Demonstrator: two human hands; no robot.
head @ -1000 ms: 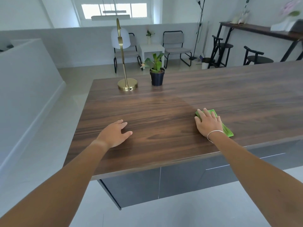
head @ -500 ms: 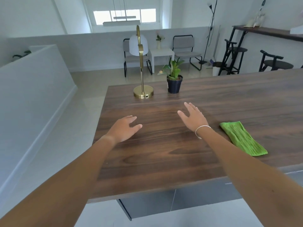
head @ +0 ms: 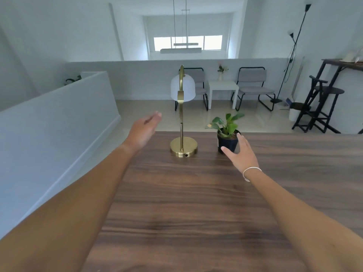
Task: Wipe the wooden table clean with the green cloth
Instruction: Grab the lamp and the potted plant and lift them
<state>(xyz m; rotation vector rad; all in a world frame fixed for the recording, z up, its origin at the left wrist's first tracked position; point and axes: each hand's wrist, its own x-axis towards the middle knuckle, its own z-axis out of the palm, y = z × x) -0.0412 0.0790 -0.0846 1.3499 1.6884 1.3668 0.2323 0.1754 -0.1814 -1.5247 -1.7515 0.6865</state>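
The dark wooden table (head: pixel 196 203) fills the lower half of the view. The green cloth is out of sight. My left hand (head: pixel 144 130) is raised over the table's far left corner, fingers apart and empty, just left of the brass lamp (head: pixel 182 148). My right hand (head: pixel 240 154) hangs open right in front of the small potted plant (head: pixel 227 134), its fingers spread around the near side of the black pot; whether they touch it I cannot tell.
The lamp and the plant stand side by side at the table's far edge. Beyond the table lie a tiled floor, two chairs (head: pixel 253 87) with a white side table (head: pixel 223 91), and black stools (head: pixel 322 107) at the right. A low white wall (head: pixel 59 118) runs along the left.
My right hand left the green cloth on the table and both hands reached forward to the lamp and the plant. The view shifted forward, and the cloth dropped out of sight.
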